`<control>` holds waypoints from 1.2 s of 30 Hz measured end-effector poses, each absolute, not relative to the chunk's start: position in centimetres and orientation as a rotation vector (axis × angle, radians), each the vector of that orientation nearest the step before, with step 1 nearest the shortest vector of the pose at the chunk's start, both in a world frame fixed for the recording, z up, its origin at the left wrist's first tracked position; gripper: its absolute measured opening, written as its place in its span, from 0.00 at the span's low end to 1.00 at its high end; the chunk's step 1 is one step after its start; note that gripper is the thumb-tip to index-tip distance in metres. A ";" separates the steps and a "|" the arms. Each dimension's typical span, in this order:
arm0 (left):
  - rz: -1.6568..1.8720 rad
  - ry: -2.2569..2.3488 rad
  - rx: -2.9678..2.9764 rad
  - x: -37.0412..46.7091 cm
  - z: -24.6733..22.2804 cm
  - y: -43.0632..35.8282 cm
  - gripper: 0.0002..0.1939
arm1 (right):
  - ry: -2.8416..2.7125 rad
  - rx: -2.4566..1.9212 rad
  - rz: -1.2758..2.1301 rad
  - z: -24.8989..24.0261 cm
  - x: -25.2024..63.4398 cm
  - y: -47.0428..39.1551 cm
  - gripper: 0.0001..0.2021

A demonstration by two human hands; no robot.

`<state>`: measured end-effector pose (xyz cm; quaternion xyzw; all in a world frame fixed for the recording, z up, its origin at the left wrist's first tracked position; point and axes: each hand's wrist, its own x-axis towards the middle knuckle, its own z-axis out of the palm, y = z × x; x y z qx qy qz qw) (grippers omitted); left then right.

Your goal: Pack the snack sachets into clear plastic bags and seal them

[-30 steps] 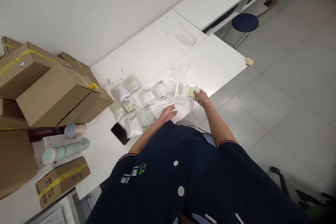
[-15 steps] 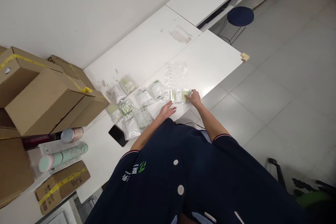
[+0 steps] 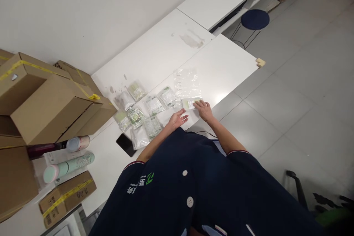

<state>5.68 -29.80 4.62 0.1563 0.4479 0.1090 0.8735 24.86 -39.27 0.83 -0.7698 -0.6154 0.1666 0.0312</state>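
Note:
A flat green-and-white packet (image 3: 188, 103) lies near the table's front edge, at the lower end of a clear plastic sheet (image 3: 188, 83). The fingers of my right hand (image 3: 204, 110) rest spread on the packet's right part. Palm up beside its lower left corner, my left hand (image 3: 177, 120) has its fingers apart and holds nothing. To the left lie several clear bags with white and green contents, among them a green-marked bag (image 3: 167, 96), a white one (image 3: 140, 137) and a yellowish one (image 3: 136, 90).
A black phone (image 3: 126, 144) lies beside the bags on the white table (image 3: 224, 62). Cardboard boxes (image 3: 55, 107) are stacked at the left, with a mint bottle (image 3: 69, 166) and a smaller taped box (image 3: 66, 197) in front. A blue stool (image 3: 254, 19) stands beyond the table.
My right hand has moved from the packet's right end further onto its top, with its fingers now spread flatter. The whole view has shifted slightly.

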 end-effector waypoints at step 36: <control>-0.044 0.998 0.935 2.2 2.0 -31.8 0.27 | -2.082 -2.415 0.414 -3.1 28.3 -36.2 0.36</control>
